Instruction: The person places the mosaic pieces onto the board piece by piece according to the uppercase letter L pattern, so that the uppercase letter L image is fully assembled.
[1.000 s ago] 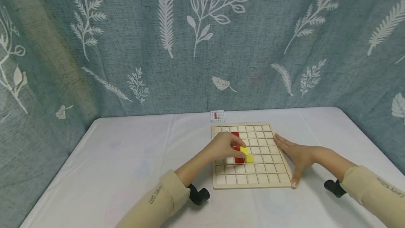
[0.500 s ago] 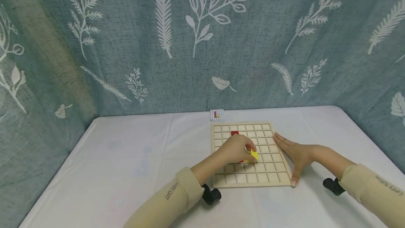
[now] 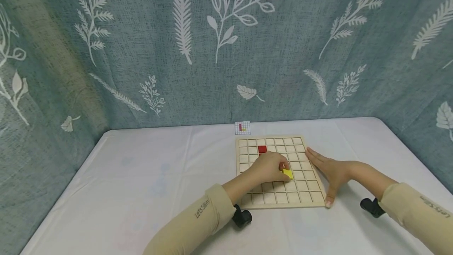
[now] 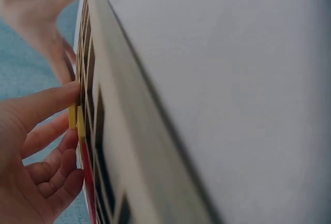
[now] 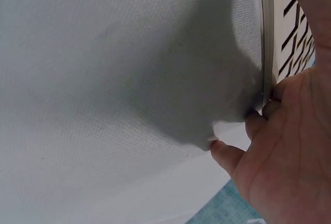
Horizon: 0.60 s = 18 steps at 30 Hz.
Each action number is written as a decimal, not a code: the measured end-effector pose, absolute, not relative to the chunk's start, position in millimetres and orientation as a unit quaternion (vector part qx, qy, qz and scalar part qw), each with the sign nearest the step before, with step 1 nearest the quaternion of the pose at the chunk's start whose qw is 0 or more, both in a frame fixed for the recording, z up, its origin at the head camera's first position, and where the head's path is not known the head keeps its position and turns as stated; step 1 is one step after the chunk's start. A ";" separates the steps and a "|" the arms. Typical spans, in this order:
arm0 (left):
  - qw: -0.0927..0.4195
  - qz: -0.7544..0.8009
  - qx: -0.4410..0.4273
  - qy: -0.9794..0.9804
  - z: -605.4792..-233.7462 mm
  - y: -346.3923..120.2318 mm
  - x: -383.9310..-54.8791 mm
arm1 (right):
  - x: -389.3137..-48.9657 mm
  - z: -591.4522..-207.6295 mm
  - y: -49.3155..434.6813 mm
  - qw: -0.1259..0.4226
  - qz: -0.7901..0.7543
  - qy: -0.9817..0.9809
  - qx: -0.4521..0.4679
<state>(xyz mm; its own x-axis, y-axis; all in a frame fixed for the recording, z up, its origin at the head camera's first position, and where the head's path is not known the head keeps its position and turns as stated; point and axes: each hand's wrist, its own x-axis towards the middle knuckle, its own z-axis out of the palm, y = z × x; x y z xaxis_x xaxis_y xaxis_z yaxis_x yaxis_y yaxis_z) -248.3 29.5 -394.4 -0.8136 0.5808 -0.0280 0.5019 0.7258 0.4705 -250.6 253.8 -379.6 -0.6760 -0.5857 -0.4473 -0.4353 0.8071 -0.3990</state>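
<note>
Left hand over the middle of the wooden grid board, fingers curled, fingertips pinching a small yellow block down onto the cells just right of centre. Seen edge-on from the left wrist, the yellow block thin and flat, pressed against the board face by the forefinger. Red block lying in a cell towards the far left of the grid, partly hidden behind the knuckles. Right hand flat and spread along the board's right edge, fingers straight, thumb at the near corner, steadying the frame on the white tablecloth. Small pattern card propped beyond the far edge.

Yellow block probably light, rigid, smooth-faced; likely to slip if squeezed on its painted faces, so best pinched by its narrow sides. Board stiff and light enough to slide, hence worth bracing at the rim.
</note>
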 end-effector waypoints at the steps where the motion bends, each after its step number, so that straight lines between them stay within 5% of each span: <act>1: 0.088 0.227 0.291 0.925 -394.9 29.9 -248.4 | -250.5 -379.8 253.7 0.288 -0.132 0.906 -0.281; 18: 0.091 0.263 0.285 0.917 -397.8 24.8 -249.4 | -249.4 -382.2 255.4 0.283 -0.147 0.903 -0.289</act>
